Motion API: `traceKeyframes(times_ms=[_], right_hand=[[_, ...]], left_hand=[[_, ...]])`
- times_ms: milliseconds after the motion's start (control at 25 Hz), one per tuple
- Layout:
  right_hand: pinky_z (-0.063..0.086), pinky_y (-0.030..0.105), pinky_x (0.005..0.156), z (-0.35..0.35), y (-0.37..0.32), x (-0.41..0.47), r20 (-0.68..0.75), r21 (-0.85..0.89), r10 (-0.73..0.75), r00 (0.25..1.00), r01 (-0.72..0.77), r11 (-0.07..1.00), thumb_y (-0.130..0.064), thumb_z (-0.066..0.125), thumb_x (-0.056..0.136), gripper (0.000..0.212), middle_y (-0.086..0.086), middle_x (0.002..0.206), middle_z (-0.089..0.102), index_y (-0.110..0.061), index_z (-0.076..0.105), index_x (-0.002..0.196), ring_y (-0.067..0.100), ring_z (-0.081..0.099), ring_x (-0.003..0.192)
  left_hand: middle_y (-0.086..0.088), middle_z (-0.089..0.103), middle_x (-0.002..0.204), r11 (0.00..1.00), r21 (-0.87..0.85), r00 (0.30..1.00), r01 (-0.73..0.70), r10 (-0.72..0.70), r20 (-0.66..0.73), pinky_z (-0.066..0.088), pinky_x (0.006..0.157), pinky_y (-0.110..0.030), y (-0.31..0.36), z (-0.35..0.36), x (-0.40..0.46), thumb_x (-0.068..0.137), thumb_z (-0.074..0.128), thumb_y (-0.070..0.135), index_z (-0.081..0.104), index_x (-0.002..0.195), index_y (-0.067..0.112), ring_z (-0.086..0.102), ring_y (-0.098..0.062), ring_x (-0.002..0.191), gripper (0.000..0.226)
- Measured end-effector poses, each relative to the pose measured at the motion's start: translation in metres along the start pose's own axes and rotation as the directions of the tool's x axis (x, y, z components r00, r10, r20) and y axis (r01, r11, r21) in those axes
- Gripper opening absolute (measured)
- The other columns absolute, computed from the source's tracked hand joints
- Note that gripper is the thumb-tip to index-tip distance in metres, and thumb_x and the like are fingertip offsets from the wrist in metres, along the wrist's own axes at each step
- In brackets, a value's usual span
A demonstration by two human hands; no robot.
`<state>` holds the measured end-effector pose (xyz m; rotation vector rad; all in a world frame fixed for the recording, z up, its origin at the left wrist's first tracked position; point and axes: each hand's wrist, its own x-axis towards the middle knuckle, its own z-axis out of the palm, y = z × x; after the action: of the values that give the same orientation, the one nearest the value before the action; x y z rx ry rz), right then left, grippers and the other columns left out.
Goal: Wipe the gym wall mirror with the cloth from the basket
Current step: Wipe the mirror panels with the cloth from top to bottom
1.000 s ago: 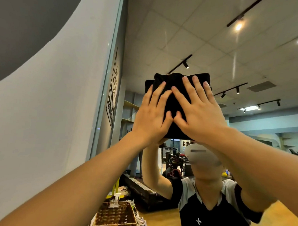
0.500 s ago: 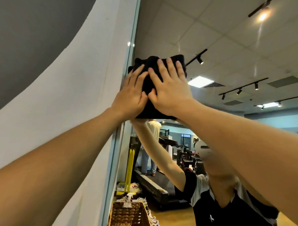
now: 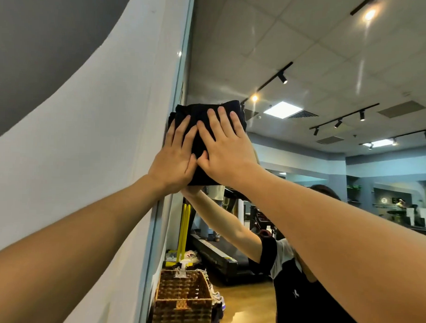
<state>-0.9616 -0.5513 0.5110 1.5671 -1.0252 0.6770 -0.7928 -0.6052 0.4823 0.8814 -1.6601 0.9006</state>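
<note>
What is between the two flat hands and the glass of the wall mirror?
In the head view, only the folded black cloth lies between left hand, right hand and mirror glass.

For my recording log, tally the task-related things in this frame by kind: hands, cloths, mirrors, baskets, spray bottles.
Hands: 2, bare left hand and bare right hand, both pressed flat on the cloth
Cloths: 1, folded black cloth
Mirrors: 1, large wall mirror
Baskets: 1, brown woven wicker basket
Spray bottles: 1, clear plastic spray bottle
Total: 6
</note>
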Motion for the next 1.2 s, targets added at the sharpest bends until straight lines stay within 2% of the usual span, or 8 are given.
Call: traceKeyframes(times_ms=[160,520,840,1080,1200], right_hand=[[-0.001,0.052,0.130,-0.009,0.033,-0.041,-0.007,-0.049,0.019,1.000,-0.020,0.999,-0.051,0.007,0.091,0.083,0.017,0.173,0.008,-0.015,0.019,0.165,0.035,0.000,0.160],[0.001,0.050,0.130,-0.050,0.167,-0.126,-0.054,-0.147,0.075,0.996,-0.083,0.986,-0.047,0.024,0.096,0.075,0.015,0.173,0.010,-0.018,0.020,0.165,0.033,0.002,0.160],[0.002,0.049,0.131,-0.100,0.289,-0.218,-0.026,-0.233,0.174,0.984,-0.175,0.957,-0.043,0.026,0.095,0.074,0.011,0.174,0.006,-0.021,0.016,0.166,0.029,0.000,0.161],[0.001,0.047,0.131,-0.133,0.352,-0.281,0.014,-0.257,0.260,0.966,-0.248,0.934,-0.039,0.023,0.093,0.076,0.009,0.174,0.002,-0.021,0.014,0.166,0.026,-0.003,0.161],[0.001,0.047,0.131,-0.143,0.375,-0.311,0.013,-0.262,0.297,0.955,-0.283,0.923,-0.037,0.025,0.092,0.076,0.009,0.174,0.003,-0.020,0.014,0.166,0.026,-0.003,0.161]], left_hand=[[-0.010,0.007,0.170,0.999,0.001,0.998,-0.051,0.051,-0.028,0.017,0.126,-0.055,0.053,0.011,-0.003,0.095,0.035,0.034,0.016,0.161,0.014,0.000,-0.035,0.157,0.071],[-0.014,0.015,0.168,0.991,-0.036,0.988,-0.128,0.124,-0.088,0.014,0.124,-0.061,0.210,0.026,0.034,0.092,0.036,0.036,0.022,0.160,0.012,0.008,-0.044,0.154,0.074],[-0.014,0.014,0.169,0.979,-0.084,0.972,-0.187,0.171,-0.161,0.009,0.125,-0.061,0.368,0.043,0.062,0.093,0.031,0.042,0.023,0.160,0.015,0.007,-0.044,0.155,0.073],[-0.015,0.007,0.170,0.971,-0.127,0.974,-0.201,0.185,-0.133,0.006,0.124,-0.064,0.468,0.047,0.069,0.089,0.006,0.051,0.016,0.161,0.017,0.002,-0.045,0.155,0.080],[-0.016,0.006,0.170,0.963,-0.132,0.968,-0.235,0.219,-0.125,0.006,0.123,-0.065,0.509,0.052,0.067,0.095,0.016,0.050,0.015,0.162,0.016,0.000,-0.046,0.155,0.075]])
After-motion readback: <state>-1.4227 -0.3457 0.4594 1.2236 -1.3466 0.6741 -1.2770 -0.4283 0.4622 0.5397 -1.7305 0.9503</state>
